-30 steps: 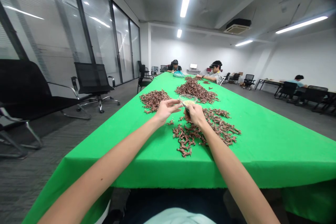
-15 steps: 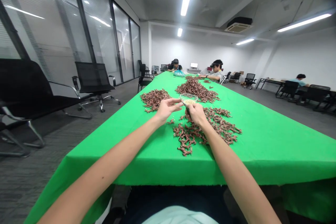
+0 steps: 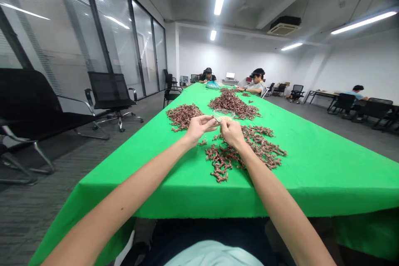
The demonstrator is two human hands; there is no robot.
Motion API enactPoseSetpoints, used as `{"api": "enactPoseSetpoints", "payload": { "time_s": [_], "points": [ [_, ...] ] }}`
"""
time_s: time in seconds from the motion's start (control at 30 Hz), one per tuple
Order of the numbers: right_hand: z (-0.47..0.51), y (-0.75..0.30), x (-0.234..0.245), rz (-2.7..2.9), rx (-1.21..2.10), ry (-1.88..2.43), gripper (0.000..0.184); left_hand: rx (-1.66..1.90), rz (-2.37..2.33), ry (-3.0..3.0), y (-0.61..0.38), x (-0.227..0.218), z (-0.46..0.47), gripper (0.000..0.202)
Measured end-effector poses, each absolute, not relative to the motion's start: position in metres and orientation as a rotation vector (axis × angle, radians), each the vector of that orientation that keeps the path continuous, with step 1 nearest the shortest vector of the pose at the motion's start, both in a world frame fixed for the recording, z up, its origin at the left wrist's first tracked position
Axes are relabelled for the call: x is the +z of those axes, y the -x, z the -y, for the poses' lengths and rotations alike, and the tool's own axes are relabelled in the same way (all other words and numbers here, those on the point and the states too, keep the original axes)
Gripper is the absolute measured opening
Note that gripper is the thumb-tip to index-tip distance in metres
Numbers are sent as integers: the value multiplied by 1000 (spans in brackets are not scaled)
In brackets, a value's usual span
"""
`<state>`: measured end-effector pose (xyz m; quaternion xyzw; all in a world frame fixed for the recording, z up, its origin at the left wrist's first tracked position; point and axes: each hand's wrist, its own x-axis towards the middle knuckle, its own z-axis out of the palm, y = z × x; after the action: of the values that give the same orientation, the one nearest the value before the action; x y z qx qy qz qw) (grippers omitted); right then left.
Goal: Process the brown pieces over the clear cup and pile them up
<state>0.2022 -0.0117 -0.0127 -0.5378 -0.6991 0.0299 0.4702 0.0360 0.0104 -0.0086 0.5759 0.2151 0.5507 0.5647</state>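
My left hand (image 3: 198, 128) is closed in a pinch above the table, its fingertips meeting the tip of a thin dark tool (image 3: 217, 120). Whatever small piece the pinch holds is too small to make out. My right hand (image 3: 232, 134) wraps round the tool, hiding most of it. Just beyond both hands stands a clear round bowl (image 3: 233, 114) with small pale bits inside. Under and right of my right hand spreads a loose heap of small brown figure-shaped pieces (image 3: 262, 147). Another pile of brown pieces (image 3: 183, 115) lies left of the bowl.
A larger brown heap (image 3: 232, 102) runs along the middle of the green-covered table (image 3: 311, 162). Farther back are a blue plastic bag (image 3: 213, 84) and two people, one (image 3: 257, 85) on the right side. Black chairs (image 3: 110, 91) stand at the left.
The tool in my right hand has turned, its dark body now mostly covered by the fingers. Both hands stay close together in front of the bowl.
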Motion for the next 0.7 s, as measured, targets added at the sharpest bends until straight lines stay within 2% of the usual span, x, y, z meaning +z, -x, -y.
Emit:
{"api": "enactPoseSetpoints", "payload": {
  "time_s": [0.2,0.7],
  "points": [
    [11,-203,-14,1643,197,1266,52,1300,-493,-1373,-35,-7,-10,48],
    [13,-204,-13,1578,212,1238,52,1284,-605,-1372,-29,-2,-5,51]
  ]
}}
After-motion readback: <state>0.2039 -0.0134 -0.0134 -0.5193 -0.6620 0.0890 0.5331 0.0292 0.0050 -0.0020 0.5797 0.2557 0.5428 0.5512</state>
